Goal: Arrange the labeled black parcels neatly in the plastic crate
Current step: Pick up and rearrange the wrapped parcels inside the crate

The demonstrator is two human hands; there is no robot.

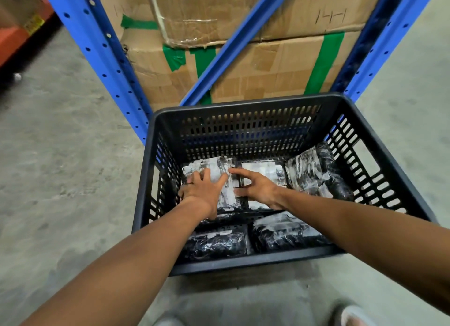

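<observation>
A black slotted plastic crate (246,101) stands on the floor with several black parcels bearing white labels lying flat inside. My left hand (203,191) rests flat on the far-left parcel (215,168), fingers spread over its label. My right hand (258,188) lies beside it with fingers apart, touching that parcel's right edge and covering part of the middle parcel (264,169). A larger parcel (316,172) leans against the right wall. Two more parcels lie near the front, one at the left (216,244) and one at the right (285,233).
Blue steel rack uprights (97,50) and a diagonal brace rise just behind the crate, with taped cardboard boxes (267,65) stacked between them. Grey concrete floor (60,155) surrounds the crate. My feet (350,316) show at the bottom edge.
</observation>
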